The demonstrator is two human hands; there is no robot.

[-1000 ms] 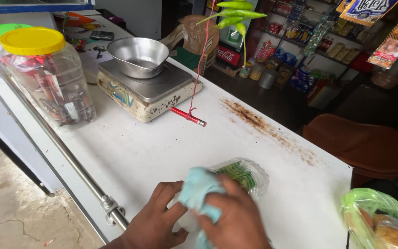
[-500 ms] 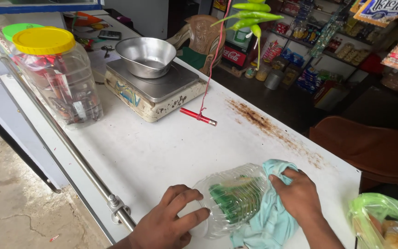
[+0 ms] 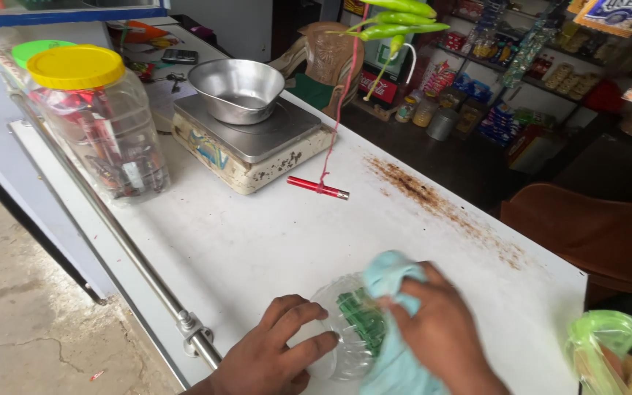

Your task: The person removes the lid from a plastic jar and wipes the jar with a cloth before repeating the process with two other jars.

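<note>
- Two bare hands work at the near edge of a white counter [image 3: 272, 241].
- Left hand [image 3: 268, 358] rests with fingers spread and curved against the side of a clear plastic jar [image 3: 349, 329] lying on its side, green packets inside.
- Right hand [image 3: 440, 333] presses a light blue cloth [image 3: 393, 278] onto the jar's top, fingers closed over the cloth.
- Farther back stand a metal weighing scale with a steel bowl [image 3: 246, 121] and a clear jar with a yellow lid [image 3: 93, 121].
- Between the scale and the hands lies a red pen [image 3: 317, 188], tied to a red string.
- Green chillies [image 3: 396, 18] hang above.
- At the right edge sits a green plastic bag [image 3: 619, 355].
</note>
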